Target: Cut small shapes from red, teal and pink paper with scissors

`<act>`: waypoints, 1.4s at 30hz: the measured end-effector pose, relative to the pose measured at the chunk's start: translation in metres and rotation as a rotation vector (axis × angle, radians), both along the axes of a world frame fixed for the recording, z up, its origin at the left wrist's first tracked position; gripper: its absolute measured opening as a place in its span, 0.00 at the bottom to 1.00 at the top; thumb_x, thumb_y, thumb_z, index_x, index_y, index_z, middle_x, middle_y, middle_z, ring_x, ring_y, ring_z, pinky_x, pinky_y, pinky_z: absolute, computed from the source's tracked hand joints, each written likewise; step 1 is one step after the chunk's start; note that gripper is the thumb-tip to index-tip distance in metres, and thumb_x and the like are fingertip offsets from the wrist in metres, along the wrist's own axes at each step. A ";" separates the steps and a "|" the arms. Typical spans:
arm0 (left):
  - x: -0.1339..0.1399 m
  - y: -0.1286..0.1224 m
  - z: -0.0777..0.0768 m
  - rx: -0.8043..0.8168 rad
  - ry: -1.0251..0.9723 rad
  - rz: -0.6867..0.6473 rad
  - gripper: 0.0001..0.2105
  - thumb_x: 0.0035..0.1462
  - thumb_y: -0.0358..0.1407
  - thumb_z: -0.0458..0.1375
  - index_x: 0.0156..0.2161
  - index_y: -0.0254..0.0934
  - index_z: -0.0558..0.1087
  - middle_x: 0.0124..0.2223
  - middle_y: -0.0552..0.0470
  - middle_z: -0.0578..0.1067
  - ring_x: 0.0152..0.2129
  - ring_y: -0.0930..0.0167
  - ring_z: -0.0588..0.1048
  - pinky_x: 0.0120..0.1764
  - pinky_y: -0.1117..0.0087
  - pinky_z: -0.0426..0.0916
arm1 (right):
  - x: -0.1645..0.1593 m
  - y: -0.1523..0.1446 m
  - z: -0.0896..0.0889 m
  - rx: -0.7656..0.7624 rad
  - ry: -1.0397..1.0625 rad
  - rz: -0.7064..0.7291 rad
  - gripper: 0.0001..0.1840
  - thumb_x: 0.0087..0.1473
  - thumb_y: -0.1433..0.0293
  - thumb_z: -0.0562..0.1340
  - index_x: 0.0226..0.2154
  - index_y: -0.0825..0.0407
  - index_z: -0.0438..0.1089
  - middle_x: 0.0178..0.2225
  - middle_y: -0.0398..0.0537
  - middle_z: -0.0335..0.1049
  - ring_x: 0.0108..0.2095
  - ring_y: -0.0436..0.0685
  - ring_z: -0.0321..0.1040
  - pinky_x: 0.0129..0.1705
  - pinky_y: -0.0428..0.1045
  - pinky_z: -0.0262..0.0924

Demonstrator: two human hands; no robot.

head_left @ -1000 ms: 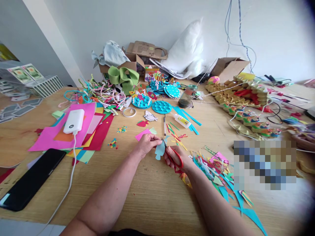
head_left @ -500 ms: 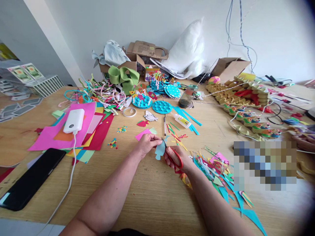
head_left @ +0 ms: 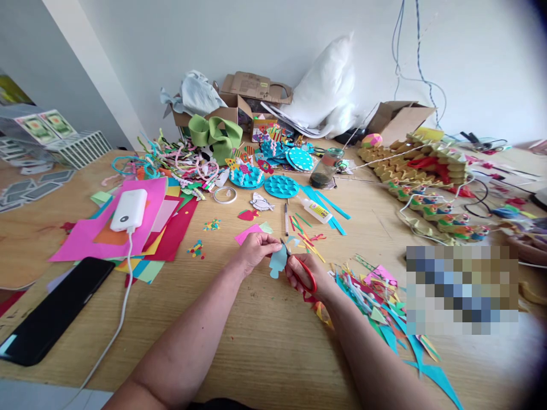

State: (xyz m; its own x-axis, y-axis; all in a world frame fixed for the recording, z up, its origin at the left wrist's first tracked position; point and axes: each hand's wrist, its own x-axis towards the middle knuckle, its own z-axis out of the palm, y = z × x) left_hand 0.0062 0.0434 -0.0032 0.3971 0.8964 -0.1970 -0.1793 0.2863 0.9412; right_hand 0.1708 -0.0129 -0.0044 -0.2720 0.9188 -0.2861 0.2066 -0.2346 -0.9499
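Inspected from beside the light wood-grain table (head_left: 239,341): one person at work with two bare hands. All places are given from the white plastic glue bottle with a yellow label (head_left: 317,210), which lies on its side.

Left hand (head_left: 257,249): closed, thumb and fingers pinching the upper edge of a small light-blue paper cut-out with a stepped outline (head_left: 277,262). The cut-out is held up nearer the person than the bottle, and to its left.

Right hand (head_left: 316,265): gripping a pair of scissors with red handles and dark blades (head_left: 311,277). The blades meet the cut-out's upper right side; whether they are parted I cannot tell. A curled light-blue sliver of paper (head_left: 293,241) shows just past them; whether it remains attached is unclear.

Left of the bottle: a slim white pen with a dark end (head_left: 286,219), then a white paper fish with drawn outlines (head_left: 261,201) and a red paper shape (head_left: 248,214). Beyond the bottle, leftward: a round turquoise disc with a scalloped pattern (head_left: 281,186). Nearer the person, rightward: a loose heap of multicoloured paper scraps (head_left: 378,315). Well apart on the left: a white rectangular power bank (head_left: 129,210) on a bright pink sheet (head_left: 81,242)
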 end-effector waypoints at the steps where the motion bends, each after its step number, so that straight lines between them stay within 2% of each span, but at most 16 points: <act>1: 0.000 0.000 0.000 0.001 -0.001 -0.001 0.12 0.38 0.39 0.66 0.26 0.32 0.75 0.24 0.52 0.74 0.21 0.73 0.70 0.30 0.70 0.66 | 0.000 0.000 0.000 0.004 0.001 0.001 0.31 0.48 0.42 0.57 0.19 0.54 0.62 0.13 0.41 0.61 0.10 0.44 0.53 0.11 0.41 0.45; 3: 0.000 0.000 -0.001 -0.001 -0.006 0.004 0.12 0.38 0.38 0.67 0.26 0.32 0.75 0.24 0.52 0.74 0.21 0.73 0.71 0.31 0.70 0.66 | 0.000 0.000 -0.001 0.016 0.011 -0.006 0.30 0.47 0.43 0.59 0.18 0.54 0.62 0.13 0.41 0.61 0.10 0.44 0.53 0.11 0.41 0.45; 5: 0.000 0.001 -0.001 -0.016 -0.023 0.022 0.12 0.37 0.38 0.67 0.25 0.32 0.74 0.24 0.52 0.74 0.21 0.74 0.71 0.30 0.71 0.66 | -0.001 0.001 -0.002 0.047 0.028 -0.085 0.29 0.47 0.44 0.59 0.18 0.53 0.62 0.12 0.41 0.61 0.10 0.45 0.52 0.11 0.42 0.45; 10: 0.000 0.004 -0.001 -0.099 -0.113 0.113 0.12 0.35 0.37 0.68 0.23 0.33 0.71 0.21 0.55 0.71 0.18 0.77 0.68 0.25 0.74 0.63 | -0.002 0.000 0.001 0.303 0.112 -0.634 0.26 0.52 0.47 0.57 0.20 0.52 0.62 0.15 0.42 0.61 0.13 0.47 0.55 0.15 0.44 0.51; 13: -0.001 0.007 -0.002 -0.137 -0.164 0.205 0.12 0.33 0.36 0.68 0.22 0.34 0.70 0.19 0.57 0.69 0.16 0.78 0.66 0.22 0.75 0.60 | -0.002 -0.001 0.006 0.422 0.095 -0.799 0.24 0.54 0.48 0.55 0.22 0.51 0.62 0.18 0.43 0.63 0.16 0.48 0.58 0.19 0.45 0.55; 15: -0.001 0.011 -0.004 -0.158 -0.207 0.261 0.12 0.32 0.35 0.67 0.22 0.34 0.70 0.19 0.58 0.69 0.16 0.78 0.65 0.22 0.76 0.60 | -0.002 -0.001 0.008 0.472 0.009 -0.772 0.22 0.55 0.49 0.56 0.25 0.51 0.63 0.21 0.45 0.65 0.20 0.50 0.61 0.22 0.46 0.57; 16: -0.002 0.012 -0.005 -0.169 -0.227 0.298 0.12 0.31 0.35 0.67 0.23 0.34 0.70 0.20 0.58 0.69 0.16 0.78 0.66 0.21 0.76 0.60 | -0.002 0.000 0.008 0.494 -0.066 -0.715 0.21 0.54 0.50 0.57 0.27 0.51 0.63 0.23 0.46 0.67 0.22 0.51 0.63 0.25 0.47 0.59; 19: -0.004 0.018 -0.009 -0.158 -0.255 0.390 0.12 0.31 0.35 0.66 0.24 0.34 0.70 0.20 0.57 0.70 0.16 0.77 0.66 0.20 0.76 0.58 | -0.005 0.003 0.005 0.616 -0.417 -0.528 0.16 0.52 0.55 0.61 0.29 0.51 0.64 0.27 0.48 0.69 0.27 0.55 0.65 0.32 0.50 0.60; 22: -0.008 0.023 -0.013 -0.138 -0.265 0.474 0.12 0.33 0.36 0.65 0.24 0.34 0.69 0.20 0.56 0.71 0.17 0.76 0.68 0.20 0.75 0.59 | -0.011 0.007 -0.002 0.767 -0.728 -0.376 0.14 0.50 0.59 0.64 0.33 0.52 0.66 0.34 0.54 0.72 0.39 0.62 0.65 0.42 0.54 0.59; 24: -0.009 0.025 -0.014 -0.139 -0.293 0.531 0.11 0.32 0.34 0.64 0.24 0.34 0.69 0.19 0.57 0.70 0.17 0.77 0.68 0.21 0.76 0.59 | -0.016 0.009 -0.007 0.752 -0.839 -0.301 0.10 0.50 0.64 0.63 0.34 0.53 0.67 0.37 0.55 0.73 0.42 0.63 0.65 0.45 0.54 0.58; 28: -0.009 0.028 -0.016 -0.118 -0.310 0.575 0.12 0.30 0.34 0.64 0.24 0.34 0.68 0.19 0.57 0.70 0.16 0.77 0.68 0.21 0.76 0.59 | -0.026 0.012 -0.011 0.635 -0.932 -0.209 0.06 0.51 0.72 0.60 0.35 0.54 0.69 0.36 0.55 0.74 0.39 0.61 0.67 0.43 0.52 0.58; 31: -0.007 0.029 -0.019 -0.084 -0.319 0.593 0.11 0.30 0.34 0.64 0.23 0.34 0.68 0.19 0.57 0.70 0.16 0.76 0.68 0.22 0.75 0.60 | -0.027 0.010 -0.003 0.638 -0.926 -0.217 0.06 0.49 0.74 0.60 0.34 0.53 0.69 0.34 0.52 0.75 0.38 0.59 0.67 0.41 0.49 0.58; 34: -0.007 0.029 -0.022 -0.076 -0.321 0.580 0.11 0.30 0.35 0.64 0.22 0.34 0.68 0.19 0.57 0.70 0.16 0.76 0.68 0.22 0.75 0.60 | -0.016 -0.001 0.011 0.644 -0.919 -0.262 0.05 0.49 0.72 0.61 0.32 0.52 0.69 0.33 0.50 0.74 0.35 0.56 0.68 0.37 0.47 0.57; 38: -0.006 0.029 -0.024 -0.043 -0.288 0.543 0.11 0.31 0.35 0.64 0.23 0.34 0.68 0.20 0.57 0.71 0.16 0.76 0.68 0.22 0.74 0.61 | 0.021 -0.029 0.029 0.592 -0.897 -0.403 0.06 0.48 0.66 0.63 0.30 0.51 0.67 0.28 0.46 0.72 0.28 0.54 0.66 0.30 0.46 0.54; 42: -0.003 0.027 -0.022 -0.008 -0.256 0.503 0.11 0.32 0.36 0.63 0.23 0.34 0.68 0.19 0.57 0.70 0.16 0.76 0.68 0.22 0.75 0.62 | 0.064 -0.061 0.032 0.534 -0.982 -0.539 0.09 0.48 0.62 0.62 0.27 0.51 0.66 0.24 0.45 0.70 0.25 0.54 0.65 0.26 0.46 0.50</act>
State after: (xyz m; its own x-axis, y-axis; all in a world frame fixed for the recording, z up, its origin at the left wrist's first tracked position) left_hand 0.0030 0.0699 -0.0257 -0.0429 0.9864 -0.1585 -0.5176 0.1137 0.8480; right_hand 0.2350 -0.0735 0.0271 0.2943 0.9108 0.2894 0.8814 -0.1415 -0.4507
